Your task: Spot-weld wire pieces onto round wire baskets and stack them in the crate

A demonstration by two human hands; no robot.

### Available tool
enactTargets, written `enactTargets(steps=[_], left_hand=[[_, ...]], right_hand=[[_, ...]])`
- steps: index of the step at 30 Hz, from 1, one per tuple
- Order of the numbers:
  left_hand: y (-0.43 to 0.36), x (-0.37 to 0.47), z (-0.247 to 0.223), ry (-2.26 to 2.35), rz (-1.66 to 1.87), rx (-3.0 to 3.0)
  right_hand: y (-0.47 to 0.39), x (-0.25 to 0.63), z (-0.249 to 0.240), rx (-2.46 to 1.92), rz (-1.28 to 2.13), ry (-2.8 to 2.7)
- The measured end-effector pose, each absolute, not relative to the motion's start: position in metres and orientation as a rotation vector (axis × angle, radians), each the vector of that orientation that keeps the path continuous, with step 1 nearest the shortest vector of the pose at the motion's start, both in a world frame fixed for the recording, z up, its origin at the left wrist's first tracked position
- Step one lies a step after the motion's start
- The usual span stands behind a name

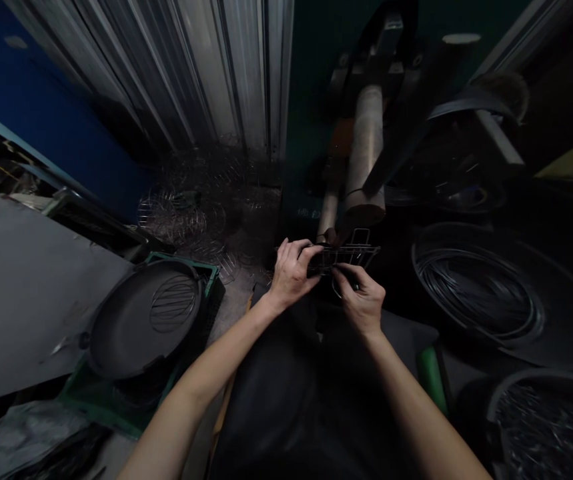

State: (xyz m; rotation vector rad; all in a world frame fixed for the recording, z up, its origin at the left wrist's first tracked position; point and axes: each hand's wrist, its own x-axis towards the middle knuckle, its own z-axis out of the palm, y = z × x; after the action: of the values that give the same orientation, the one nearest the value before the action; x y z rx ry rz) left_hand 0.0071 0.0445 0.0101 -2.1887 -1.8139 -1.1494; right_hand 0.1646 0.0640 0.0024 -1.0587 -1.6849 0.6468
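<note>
Both of my hands are at a small wire rack [361, 251] in front of a machine with a thick metal cylinder [367, 147]. My left hand [293, 267] grips the rack's left side, thumb and fingers closed around its wires. On the near side, my right hand [361, 293] pinches at the rack's lower wires with thumb and forefinger. A curved bit of wire shows beside the right fingertips; whether it belongs to the rack I cannot tell. The rack lies right by the lower end of a thinner rod [328, 212] under the cylinder.
At left, a round dark pan [121, 333] with a wire grid [173, 303] in it sits over a green crate [211, 272]. Loose wire pieces [181, 217] heap by the corrugated wall. Right of me are a basin with coiled wire [476, 293] and a bucket of small metal pieces [551, 427].
</note>
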Motion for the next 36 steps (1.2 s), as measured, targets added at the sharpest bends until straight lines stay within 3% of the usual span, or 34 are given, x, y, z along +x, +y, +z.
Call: enactTargets(steps=[11,27,36], left_hand=[[0.047,0.006,0.007,-1.747,-1.093,-2.141],[0.048,0.006,0.01,-1.751,-1.153,-2.166],[0.044,-0.007,0.005,-1.682,-1.347,-2.178]], right_hand=[[0.069,0.166,-0.006,-1.004,0.318,-1.919],[0.056,0.171,-0.003,-1.177,0.152,-1.841],[0.081,0.169,-0.007,-1.122,0.371,-1.939]])
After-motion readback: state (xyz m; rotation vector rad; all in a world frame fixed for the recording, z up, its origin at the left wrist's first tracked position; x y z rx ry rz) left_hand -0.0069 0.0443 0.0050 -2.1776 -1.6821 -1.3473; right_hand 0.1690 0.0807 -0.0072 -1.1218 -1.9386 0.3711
